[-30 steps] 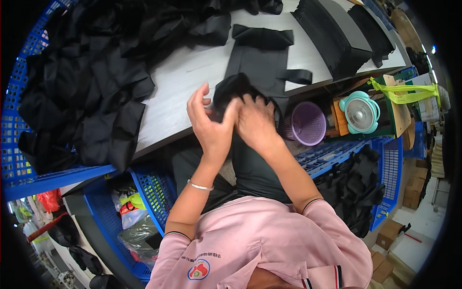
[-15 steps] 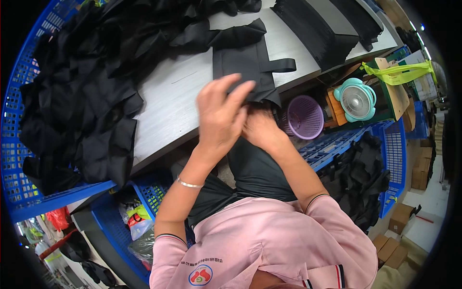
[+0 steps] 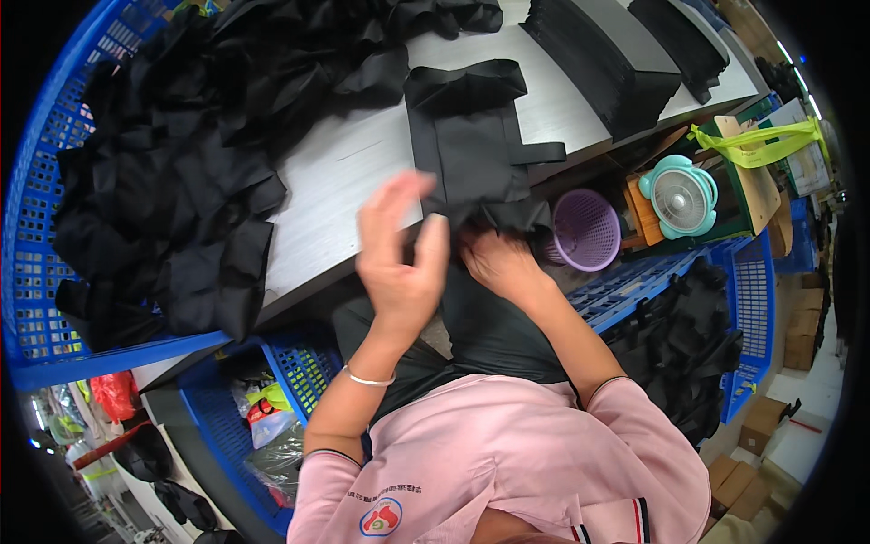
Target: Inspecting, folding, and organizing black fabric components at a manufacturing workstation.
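A flat black fabric piece (image 3: pixel 471 154), like a bag panel, lies over the near edge of the grey table, with a strap loop (image 3: pixel 544 152) standing out on its right side. At its near end, my right hand (image 3: pixel 501 263) is closed on the hanging edge, the fingertips partly covered by cloth. My left hand (image 3: pixel 401 258) hovers just left of the piece, slightly blurred, fingers and thumb apart and nothing between them.
Black fabric pieces heap (image 3: pixel 181 172) at the left by a blue crate (image 3: pixel 36 263). A black stack (image 3: pixel 607 63) occupies the far right of the table (image 3: pixel 335 190). Rightward are a purple basket (image 3: pixel 589 231), a small fan (image 3: pixel 680 195) and another blue crate (image 3: pixel 750 299) holding black pieces.
The black fabric piece has slid toward me, with my right hand at its near end. My left hand has come off its surface, back and to the left.
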Demonstrator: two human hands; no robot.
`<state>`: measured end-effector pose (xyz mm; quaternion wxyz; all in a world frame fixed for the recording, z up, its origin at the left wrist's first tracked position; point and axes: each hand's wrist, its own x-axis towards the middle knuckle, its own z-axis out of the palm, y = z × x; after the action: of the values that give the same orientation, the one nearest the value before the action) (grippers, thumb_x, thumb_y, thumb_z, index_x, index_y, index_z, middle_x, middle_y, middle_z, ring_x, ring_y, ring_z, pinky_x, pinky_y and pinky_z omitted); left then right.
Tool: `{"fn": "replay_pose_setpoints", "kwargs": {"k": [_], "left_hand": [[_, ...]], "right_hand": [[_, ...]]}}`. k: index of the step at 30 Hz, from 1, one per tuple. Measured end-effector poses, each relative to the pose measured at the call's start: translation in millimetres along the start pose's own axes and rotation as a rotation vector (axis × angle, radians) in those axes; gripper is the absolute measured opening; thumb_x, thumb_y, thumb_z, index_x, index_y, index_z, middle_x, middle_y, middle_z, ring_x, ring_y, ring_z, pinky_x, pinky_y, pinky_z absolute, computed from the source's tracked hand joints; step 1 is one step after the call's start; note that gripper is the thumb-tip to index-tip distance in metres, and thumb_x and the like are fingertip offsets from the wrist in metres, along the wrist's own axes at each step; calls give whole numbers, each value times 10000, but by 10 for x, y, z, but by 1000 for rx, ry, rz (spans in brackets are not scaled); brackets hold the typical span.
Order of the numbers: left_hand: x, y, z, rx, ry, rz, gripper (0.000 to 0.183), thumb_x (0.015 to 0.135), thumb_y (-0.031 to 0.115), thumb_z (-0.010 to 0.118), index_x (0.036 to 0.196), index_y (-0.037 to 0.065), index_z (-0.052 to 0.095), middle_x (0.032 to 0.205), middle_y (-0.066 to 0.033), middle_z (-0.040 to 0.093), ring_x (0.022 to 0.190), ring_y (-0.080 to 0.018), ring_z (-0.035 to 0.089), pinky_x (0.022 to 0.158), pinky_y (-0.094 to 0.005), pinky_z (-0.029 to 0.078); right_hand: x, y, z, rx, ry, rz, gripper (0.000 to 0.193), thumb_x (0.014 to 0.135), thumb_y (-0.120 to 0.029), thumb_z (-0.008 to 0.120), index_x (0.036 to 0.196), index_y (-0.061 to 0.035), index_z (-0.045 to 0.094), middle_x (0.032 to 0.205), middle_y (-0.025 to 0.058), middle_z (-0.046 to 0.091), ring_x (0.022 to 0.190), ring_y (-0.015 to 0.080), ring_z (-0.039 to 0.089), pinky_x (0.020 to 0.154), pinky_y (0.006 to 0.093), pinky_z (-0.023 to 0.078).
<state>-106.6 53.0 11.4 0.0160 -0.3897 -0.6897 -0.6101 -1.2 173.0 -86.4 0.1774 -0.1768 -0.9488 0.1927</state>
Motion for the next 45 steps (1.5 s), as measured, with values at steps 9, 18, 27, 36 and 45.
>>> {"fn": "replay_pose_setpoints", "kwargs": {"k": [9,18,27,36,45], "left_hand": [[-199,-489,-219,-781,-104,-810,453,998,279,626,1310,-38,542,1153,-67,643,1040,-126,604,935,-284,490],[-592,-518,-433,-723,-220,-794,363,1018,241,592,1258,-31,591,1121,-44,661,1007,-95,597,902,-266,489],[-744,-489,-421,-954,-301,-947,299,947,186,690,1160,-19,648,1073,-71,694,938,-121,660,859,-270,538],[-826,-573,-251,-819,-277,-1042,283,923,144,714,1144,-23,658,1042,-69,707,898,-146,675,828,-283,543],[-802,-538,-289,-800,-125,-1036,357,931,139,705,1225,-38,611,1150,-125,688,990,-210,687,886,-331,557]], "right_hand": [[-530,-793,-651,219,-134,-193,170,847,-82,690,1014,-74,720,850,107,699,774,263,700,708,307,570],[-106,-143,-1153,688,-425,539,320,880,-119,733,1145,51,671,1094,116,724,1010,167,668,902,290,509],[-321,-279,-787,1465,-187,570,270,855,-63,728,1100,43,690,1025,59,727,897,150,671,853,290,525],[-449,-88,-801,1482,-425,699,234,887,-161,728,1045,9,701,974,48,734,832,139,697,749,274,553],[-741,-38,-724,1458,-375,613,579,930,-130,650,1458,5,455,1326,114,603,1067,133,628,876,286,525]]}}
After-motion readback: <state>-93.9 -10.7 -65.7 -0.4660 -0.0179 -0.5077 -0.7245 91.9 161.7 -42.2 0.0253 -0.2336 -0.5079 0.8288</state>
